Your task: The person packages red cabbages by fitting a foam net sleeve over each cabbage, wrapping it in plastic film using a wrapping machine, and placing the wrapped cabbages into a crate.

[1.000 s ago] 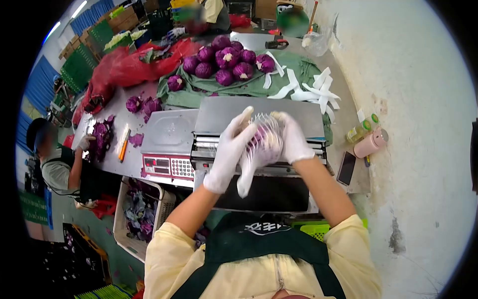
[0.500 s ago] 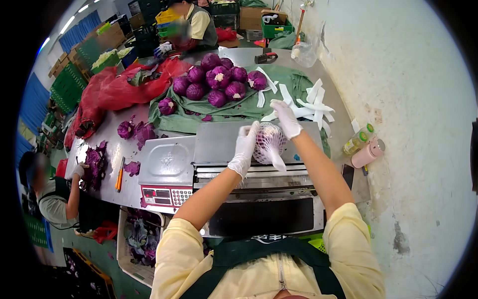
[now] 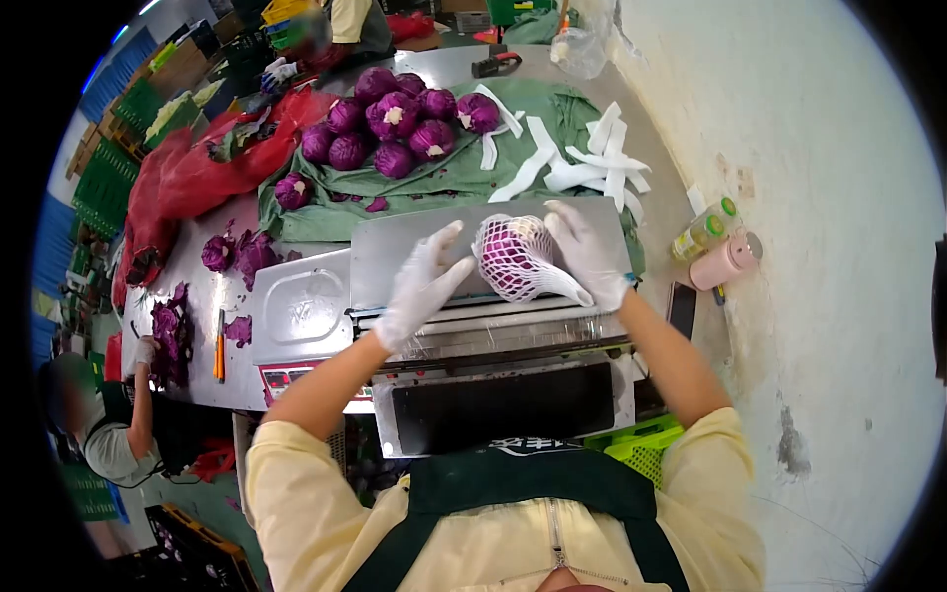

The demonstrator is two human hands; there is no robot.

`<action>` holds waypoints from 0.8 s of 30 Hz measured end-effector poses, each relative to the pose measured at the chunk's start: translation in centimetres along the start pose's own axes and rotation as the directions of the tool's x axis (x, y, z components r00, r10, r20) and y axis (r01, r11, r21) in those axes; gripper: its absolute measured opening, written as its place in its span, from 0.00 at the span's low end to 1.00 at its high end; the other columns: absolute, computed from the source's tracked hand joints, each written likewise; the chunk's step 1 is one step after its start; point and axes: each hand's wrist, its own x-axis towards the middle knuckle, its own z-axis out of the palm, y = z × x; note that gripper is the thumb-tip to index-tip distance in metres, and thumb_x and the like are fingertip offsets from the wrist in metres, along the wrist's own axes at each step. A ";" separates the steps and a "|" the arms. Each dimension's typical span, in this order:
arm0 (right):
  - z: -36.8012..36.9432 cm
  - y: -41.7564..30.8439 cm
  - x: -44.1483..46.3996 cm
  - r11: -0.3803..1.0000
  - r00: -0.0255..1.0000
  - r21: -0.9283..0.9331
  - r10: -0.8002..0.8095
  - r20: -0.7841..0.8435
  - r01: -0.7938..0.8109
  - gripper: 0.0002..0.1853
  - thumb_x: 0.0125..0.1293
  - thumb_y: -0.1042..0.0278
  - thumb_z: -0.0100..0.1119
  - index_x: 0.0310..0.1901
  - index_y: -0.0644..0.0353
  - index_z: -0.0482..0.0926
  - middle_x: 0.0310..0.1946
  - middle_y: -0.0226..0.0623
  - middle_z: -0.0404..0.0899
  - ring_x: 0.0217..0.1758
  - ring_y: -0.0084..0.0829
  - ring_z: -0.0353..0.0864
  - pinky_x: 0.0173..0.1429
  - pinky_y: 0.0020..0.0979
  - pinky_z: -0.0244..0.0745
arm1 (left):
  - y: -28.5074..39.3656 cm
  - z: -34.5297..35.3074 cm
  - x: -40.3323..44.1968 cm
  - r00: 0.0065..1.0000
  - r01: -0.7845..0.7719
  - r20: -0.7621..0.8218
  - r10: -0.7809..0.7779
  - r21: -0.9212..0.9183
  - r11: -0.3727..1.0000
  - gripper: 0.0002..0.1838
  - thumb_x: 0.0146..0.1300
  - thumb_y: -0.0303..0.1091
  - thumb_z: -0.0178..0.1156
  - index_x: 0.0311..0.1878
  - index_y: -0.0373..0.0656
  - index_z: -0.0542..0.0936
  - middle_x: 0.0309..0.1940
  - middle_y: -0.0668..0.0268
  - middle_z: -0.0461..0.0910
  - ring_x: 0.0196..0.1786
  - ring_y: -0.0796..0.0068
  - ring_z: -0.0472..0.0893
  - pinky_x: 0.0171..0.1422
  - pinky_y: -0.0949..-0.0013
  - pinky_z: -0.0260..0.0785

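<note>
- One co-worker stands at the left edge, a gloved hand at a heap of purple leaves.
- Orange-handled tool: lies on the metal table, right of the leaves.
- Scale: sits between the tool and the wrapping machine.
- Cabbage pile: rests on green cloth, far side, beyond the scale and machine.
- Left hand: white-gloved, wide, thumb and fingers apart, holding nothing; a gap separates it from the netted cabbage.
- Netted cabbage: lies on the machine's metal top, between both hands; white foam net surrounds it, the twisted net end pointing right and near.
- Right hand: white-gloved, wide, fingers extended just beside the cabbage's right side; contact cannot be determined.
- Loose white nets: lie overlapped on the cloth, beyond the right hand.
- Phone: lies flat at right, near the pink bottle.
</note>
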 end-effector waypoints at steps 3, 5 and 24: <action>-7.3 -0.9 -2.6 0.633 0.918 -0.665 -0.273 0.288 0.397 0.21 0.60 0.62 0.61 0.55 0.53 0.75 0.52 0.41 0.74 0.55 0.44 0.74 0.58 0.38 0.71 | -0.1 -6.9 -2.4 0.934 -0.267 0.341 0.103 0.480 0.836 0.33 0.58 0.41 0.65 0.68 0.60 0.67 0.56 0.63 0.74 0.46 0.62 0.80 0.48 0.63 0.75; -11.1 -1.0 -4.3 0.380 0.838 -0.749 -0.184 0.514 0.543 0.23 0.55 0.62 0.65 0.55 0.49 0.75 0.49 0.38 0.74 0.50 0.43 0.76 0.51 0.39 0.74 | -0.5 -9.6 -4.0 0.880 -0.429 0.446 0.161 0.604 0.671 0.34 0.55 0.40 0.67 0.67 0.61 0.68 0.58 0.65 0.73 0.43 0.64 0.81 0.44 0.63 0.77; -12.5 -8.3 -9.6 0.991 0.954 -0.024 0.135 0.269 -0.134 0.02 0.68 0.78 0.49 0.37 0.64 0.71 0.31 0.36 0.80 0.34 0.25 0.83 0.38 0.24 0.77 | 7.3 -7.8 -7.2 0.981 0.170 0.177 -0.080 -0.587 0.791 0.07 0.72 0.27 0.49 0.40 0.36 0.75 0.42 0.59 0.84 0.40 0.72 0.85 0.49 0.71 0.76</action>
